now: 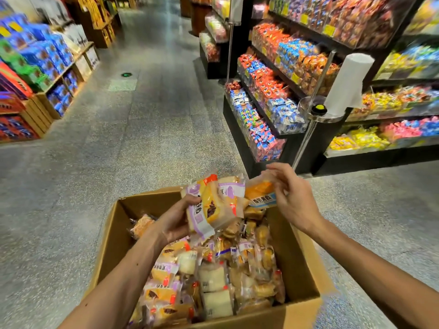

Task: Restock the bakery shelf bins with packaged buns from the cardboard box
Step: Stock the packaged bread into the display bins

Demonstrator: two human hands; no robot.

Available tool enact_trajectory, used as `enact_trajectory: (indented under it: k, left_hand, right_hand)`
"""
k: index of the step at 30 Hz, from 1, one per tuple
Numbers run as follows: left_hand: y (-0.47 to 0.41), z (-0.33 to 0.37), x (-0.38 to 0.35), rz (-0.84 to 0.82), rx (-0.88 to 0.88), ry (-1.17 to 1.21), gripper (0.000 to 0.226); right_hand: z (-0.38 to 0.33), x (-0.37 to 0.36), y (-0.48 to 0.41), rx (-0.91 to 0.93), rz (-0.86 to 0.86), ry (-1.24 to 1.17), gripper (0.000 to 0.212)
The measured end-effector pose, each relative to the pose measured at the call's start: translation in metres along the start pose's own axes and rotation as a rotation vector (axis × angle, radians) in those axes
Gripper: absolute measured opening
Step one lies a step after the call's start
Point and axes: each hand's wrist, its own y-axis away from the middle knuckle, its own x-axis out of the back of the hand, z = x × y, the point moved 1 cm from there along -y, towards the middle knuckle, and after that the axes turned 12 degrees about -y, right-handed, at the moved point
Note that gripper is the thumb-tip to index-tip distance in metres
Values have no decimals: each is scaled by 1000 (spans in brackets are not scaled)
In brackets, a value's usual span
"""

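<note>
A speckled grey stone floor (118, 150) runs down the aisle. On the right stands a black tiered shelf unit (237, 136) whose clear-fronted bins are heaped with bright wrapped snacks. From here I can't tell which bins are meant for the bakery goods.

Right below the person sits the open brown cardboard box (298, 276). It is packed deep with clear-wrapped buns (218, 276) in purple, orange and white labels, so the restocking looks far from finished.

Above the far end of the box, the left hand (175, 222) is clenched around a fanned bunch of purple-and-yellow bun packets (211, 205), thumb over the front and fingers behind. Just beside it, the right hand (292, 198) pinches the top edge of a single orange bun packet with a blue label strip (261, 193), its lower end touching the bunch.

I'd say this is the gathering step: a handful is being built up before the trip to the shelf. The next move calls for tucking that orange packet into the left hand's bunch without loosening the slippery wrappers, then carrying the lot across to the right bin.
</note>
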Motion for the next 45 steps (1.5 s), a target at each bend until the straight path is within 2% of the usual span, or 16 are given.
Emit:
enact_trajectory:
  k: [3,6,10,13,16,18,23,27,30,32,34,35,37,39,41,45]
  left_hand:
    - [-1,-9,14,154,60,-135,56]
    - [-3,-15,4,221,84,-301,31]
    - [-18,-20,-42,193,78,-471,37]
    - [-31,-28,-91,76,70,-542,68]
    - [-37,-43,-155,-34,56,-582,55]
    - [-37,-59,-201,-69,61,-624,51]
    - [-12,-108,-306,-196,122,-666,48]
    - [18,-161,-381,-337,205,-700,15]
    - [46,-201,-439,-464,254,-706,34]
    - [66,-229,-479,-549,285,-739,57]
    - [91,-259,-518,-636,314,-792,47]
    - [104,-274,-535,-673,327,-814,33]
    - [125,-301,-567,-730,357,-841,24]
    - [143,-322,-596,-789,393,-862,39]
    - [154,-336,-622,-842,395,-871,33]
    - [163,-354,-668,-865,395,-881,46]
  right_hand:
    - [1,12,1,-56,44,12,51]
    - [-2,30,9,-120,118,-17,49]
    - [-10,73,25,-321,359,-307,43]
    - [-11,113,53,-485,564,-613,50]
    - [-17,153,99,-605,755,-920,38]
    - [-20,180,141,-658,887,-1017,33]
    - [-17,235,260,-674,1029,-960,34]
    - [-37,266,356,-682,1172,-1023,32]
    - [-62,287,431,-630,1226,-1030,17]
    - [-72,302,485,-623,1306,-938,58]
    - [-86,313,532,-694,1385,-812,92]
    - [-92,317,554,-715,1416,-765,94]
    - [-107,326,592,-690,1504,-735,84]
    - [-121,339,622,-634,1579,-719,73]
    - [-132,353,644,-621,1626,-666,65]
    - [-133,388,669,-586,1699,-604,70]
